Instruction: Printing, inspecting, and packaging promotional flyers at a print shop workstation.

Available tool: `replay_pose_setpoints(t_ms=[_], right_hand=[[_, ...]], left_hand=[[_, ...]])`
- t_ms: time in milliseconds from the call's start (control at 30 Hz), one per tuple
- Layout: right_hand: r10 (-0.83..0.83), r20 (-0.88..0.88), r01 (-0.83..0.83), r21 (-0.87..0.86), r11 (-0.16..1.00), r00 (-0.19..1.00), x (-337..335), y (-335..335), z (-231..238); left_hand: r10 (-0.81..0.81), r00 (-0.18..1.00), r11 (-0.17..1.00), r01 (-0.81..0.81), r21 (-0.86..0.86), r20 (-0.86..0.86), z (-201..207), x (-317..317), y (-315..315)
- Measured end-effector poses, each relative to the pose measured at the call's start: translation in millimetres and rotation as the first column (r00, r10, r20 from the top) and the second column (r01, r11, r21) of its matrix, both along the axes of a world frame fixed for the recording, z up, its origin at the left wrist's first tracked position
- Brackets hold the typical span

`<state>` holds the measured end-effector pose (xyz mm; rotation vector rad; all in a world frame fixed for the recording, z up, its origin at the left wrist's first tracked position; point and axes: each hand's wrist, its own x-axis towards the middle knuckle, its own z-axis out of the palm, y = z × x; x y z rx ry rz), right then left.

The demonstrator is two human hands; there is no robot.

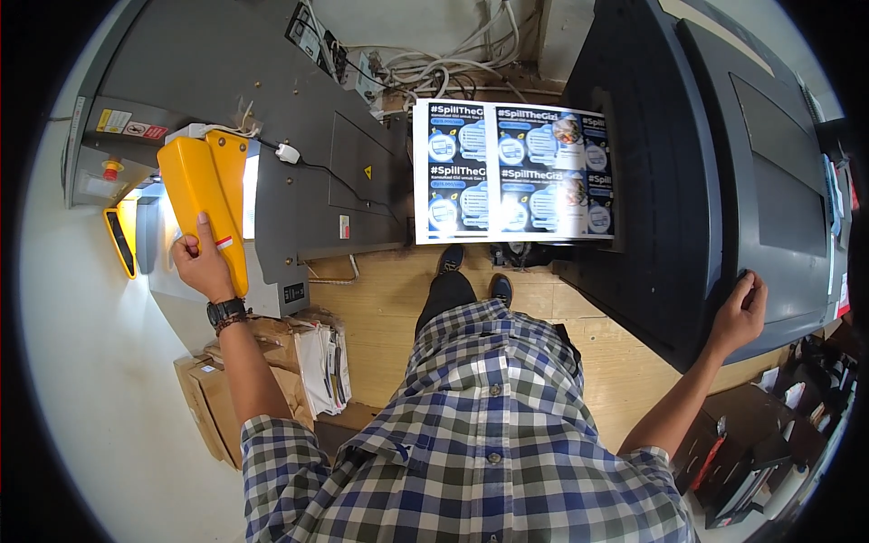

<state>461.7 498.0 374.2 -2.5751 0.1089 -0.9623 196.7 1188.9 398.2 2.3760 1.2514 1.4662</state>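
My left hand (205,261) is on a long yellow cover (197,185) on the grey machine at left. Its index finger lies straight along the cover, while the other fingers curl at the cover's left edge. My right hand (740,312) rests against the rounded edge of a large dark machine (769,244) at right. Its fingers are curled together, and whatever may be in them is hidden. Between the two machines lies a white sheet (493,172) printed with repeated blue leaflets, its right end at the dark machine. Neither hand touches the sheet.
The grey machine (299,195) carries a white plug (288,154) on a black cable and a red button (111,169). Tangled white cables (444,68) run behind. Cardboard boxes (267,362) sit low at left. Dark shelving (742,443) with papers stands lower right. My shoes are on the wooden floor (371,317).
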Motion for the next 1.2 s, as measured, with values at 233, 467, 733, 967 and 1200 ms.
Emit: replay_pose_setpoints(t_ms=[233, 467, 733, 967, 1200], right_hand=[[-0.007, -0.003, 0.007, 0.025, 1.0, 1.0, -0.5, 1.5, -0.1], [-0.007, -0.001, 0.007, 0.008, 1.0, 1.0, -0.6, 0.7, 0.3], [0.011, 0.019, -0.011, 0.007, 1.0, 1.0, -0.6, 2.0, 0.6], [0.009, 0.008, -0.009, 0.01, 1.0, 1.0, -0.2, 1.5, 0.3], [0.017, 0.015, -0.018, 0.009, 1.0, 1.0, -0.7, 3.4, 1.5]], left_hand=[[0.013, 1.0, 1.0, -0.012, 0.008, -0.016, -0.5, 0.0, 0.1], [0.006, 1.0, 1.0, -0.006, -0.011, -0.002, 0.3, 0.3, -1.5], [-0.002, 1.0, 1.0, 0.002, -0.003, -0.001, 1.5, 0.9, -2.9], [0.003, 1.0, 1.0, -0.003, -0.011, 0.002, 1.4, 0.7, -2.8], [0.0, 1.0, 1.0, 0.001, -0.029, 0.013, 2.4, 1.9, -5.0]])
